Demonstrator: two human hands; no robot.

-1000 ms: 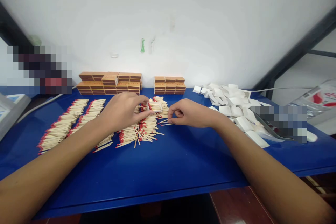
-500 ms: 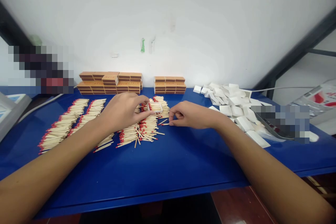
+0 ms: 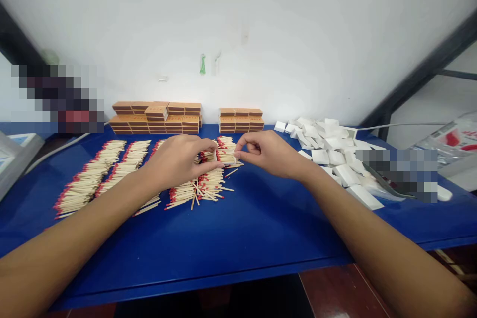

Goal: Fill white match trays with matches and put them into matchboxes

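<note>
My left hand (image 3: pixel 181 156) is closed around the end of a small white matchbox tray (image 3: pixel 230 162), thumb in front and fingers behind. Matches appear to lie in the tray, though they blend with the pile behind. At the tray's right end, my right hand (image 3: pixel 266 153) pinches a matchstick (image 3: pixel 235 156), largely hidden by the fingertips. Red-tipped matches (image 3: pixel 212 179) lie in a heap under and around the tray. One loose matchstick (image 3: pixel 231 173) rests on the blue table just below the right fingertips.
Further rows of matches (image 3: pixel 91 174) stretch along the left. Stacked brown matchboxes (image 3: pixel 156 121) and a smaller matchbox stack (image 3: pixel 241 121) stand against the wall. White trays (image 3: pixel 328 144) are heaped at right, beside a plastic bag (image 3: pixel 452 139). The blue table (image 3: pixel 223 248) ends at a front edge.
My right hand has moved up and left from the table to the tray, carrying a matchstick. My left hand has shifted slightly right with the tray.
</note>
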